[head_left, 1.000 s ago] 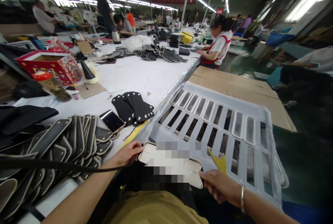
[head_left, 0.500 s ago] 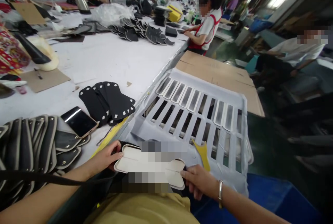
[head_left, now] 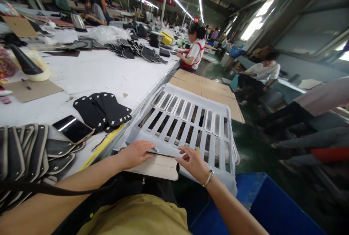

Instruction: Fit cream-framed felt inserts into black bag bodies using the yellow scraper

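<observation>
A cream-faced panel (head_left: 155, 166) with a thin dark edge lies at my lap, against the near end of the grey slotted tray (head_left: 160, 144). It looks folded over along its far edge. My left hand (head_left: 137, 153) holds that edge on the left, with fingers stretched along it and the thumb on the cream face. At the right end, my right hand (head_left: 191, 159) has the corner between its bent fingers and thumb. What lies inside the fold is hidden. Pale-rimmed dark strips (head_left: 178, 108) sit in some of the tray's upper slots.
On the white table (head_left: 109, 71) are black pieces with white tabs (head_left: 102, 109), a phone (head_left: 73, 128) and a heap of rimmed dark pieces (head_left: 24, 151). Cardboard (head_left: 201, 86) lies beyond the tray. A blue bin (head_left: 261, 198) stands at right. Co-workers sit or stand farther off.
The panel went from lying spread, its cream face with flared ends showing, to folded over. Both hands moved from its ends to its far edge. The view has tilted up and turned right.
</observation>
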Tool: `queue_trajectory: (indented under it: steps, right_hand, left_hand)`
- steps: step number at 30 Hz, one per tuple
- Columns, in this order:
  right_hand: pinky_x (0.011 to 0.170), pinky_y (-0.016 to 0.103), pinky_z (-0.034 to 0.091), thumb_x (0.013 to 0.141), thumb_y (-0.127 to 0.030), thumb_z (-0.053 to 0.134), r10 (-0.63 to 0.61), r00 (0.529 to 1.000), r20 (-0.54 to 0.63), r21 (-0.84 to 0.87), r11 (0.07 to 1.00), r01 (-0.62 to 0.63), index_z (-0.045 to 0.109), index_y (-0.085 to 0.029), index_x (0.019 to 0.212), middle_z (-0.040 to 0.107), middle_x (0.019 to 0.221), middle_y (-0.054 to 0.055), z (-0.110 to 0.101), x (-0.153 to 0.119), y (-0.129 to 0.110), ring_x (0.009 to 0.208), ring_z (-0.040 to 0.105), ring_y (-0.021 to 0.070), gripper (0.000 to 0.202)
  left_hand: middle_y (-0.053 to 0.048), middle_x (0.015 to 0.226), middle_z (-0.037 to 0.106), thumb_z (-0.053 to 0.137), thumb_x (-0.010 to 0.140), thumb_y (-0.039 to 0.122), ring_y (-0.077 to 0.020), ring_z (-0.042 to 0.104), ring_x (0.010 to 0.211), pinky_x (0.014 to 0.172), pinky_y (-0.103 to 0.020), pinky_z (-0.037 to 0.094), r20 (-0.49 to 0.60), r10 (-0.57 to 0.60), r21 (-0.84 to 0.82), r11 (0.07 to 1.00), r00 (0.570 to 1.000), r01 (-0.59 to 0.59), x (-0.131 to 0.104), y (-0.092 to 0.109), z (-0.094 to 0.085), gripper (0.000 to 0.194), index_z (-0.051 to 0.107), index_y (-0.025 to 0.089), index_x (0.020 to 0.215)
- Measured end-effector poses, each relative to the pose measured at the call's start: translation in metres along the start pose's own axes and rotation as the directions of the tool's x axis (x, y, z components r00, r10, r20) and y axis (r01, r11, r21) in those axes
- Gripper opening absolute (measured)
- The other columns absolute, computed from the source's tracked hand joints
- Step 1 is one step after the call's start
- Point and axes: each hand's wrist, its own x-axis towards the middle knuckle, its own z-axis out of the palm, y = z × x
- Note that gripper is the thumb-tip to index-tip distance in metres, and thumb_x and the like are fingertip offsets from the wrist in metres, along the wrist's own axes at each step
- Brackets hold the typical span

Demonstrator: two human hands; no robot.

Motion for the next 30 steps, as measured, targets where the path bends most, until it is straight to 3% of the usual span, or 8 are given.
queue_trajectory:
  steps: [3,6,8,18,30]
  right_hand:
    - [0.076,0.025,0.044,0.087,-0.027,0.05,-0.172,0.978,0.121,-0.284,0.938,0.2,0.061,-0.016,0.103,0.064,0.095,0.006,-0.006,0.007,-0.014,0.082,0.06,0.0141,0.022]
    - [0.077,0.025,0.042,0.089,-0.024,0.046,-0.19,0.952,0.238,-0.406,0.871,0.275,0.065,-0.016,0.08,0.066,0.079,0.005,-0.005,0.014,-0.019,0.082,0.059,0.0158,0.022]
    - [0.074,0.025,0.041,0.089,-0.023,0.046,-0.174,0.951,0.257,-0.433,0.859,0.274,0.065,-0.016,0.073,0.066,0.075,0.005,-0.002,0.017,-0.018,0.077,0.06,0.0159,0.026]
    - [0.064,0.027,0.038,0.081,-0.018,0.048,-0.095,0.958,0.271,-0.534,0.813,0.232,0.067,-0.015,0.07,0.069,0.075,0.01,0.005,0.024,-0.019,0.072,0.062,0.0194,0.022]
    - [0.066,0.022,0.038,0.082,-0.017,0.049,-0.187,0.91,0.371,-0.49,0.793,0.362,0.065,-0.016,0.073,0.066,0.075,0.005,0.001,0.02,-0.013,0.071,0.058,0.0143,0.019]
  left_hand:
    - [-0.01,0.114,0.064,0.049,0.082,0.025,-0.0218,0.059,0.102,0.09,-0.031,0.041,0.141,0.054,-0.034,0.998,0.989,-0.05,0.037,0.021,0.015,0.033,0.061,0.016,0.111]
    - [-0.002,0.093,0.071,0.051,0.076,0.018,-0.0171,0.064,0.082,0.075,-0.022,0.044,0.211,0.111,-0.08,0.992,0.971,-0.096,0.055,0.026,0.023,0.024,0.069,0.02,0.093]
    - [0.001,0.086,0.072,0.051,0.074,0.014,-0.0143,0.064,0.075,0.07,-0.018,0.043,0.228,0.14,-0.107,0.987,0.964,-0.118,0.058,0.024,0.025,0.026,0.071,0.021,0.089]
    - [0.0,0.091,0.072,0.051,0.074,0.011,-0.0135,0.065,0.074,0.069,-0.017,0.042,0.289,0.198,-0.167,0.974,0.937,-0.154,0.07,0.021,0.028,0.032,0.072,0.021,0.096]
    - [0.0,0.086,0.073,0.053,0.071,0.008,-0.0151,0.064,0.073,0.066,-0.019,0.041,0.313,0.238,-0.08,0.971,0.919,-0.224,0.072,0.026,0.028,0.032,0.073,0.022,0.092]
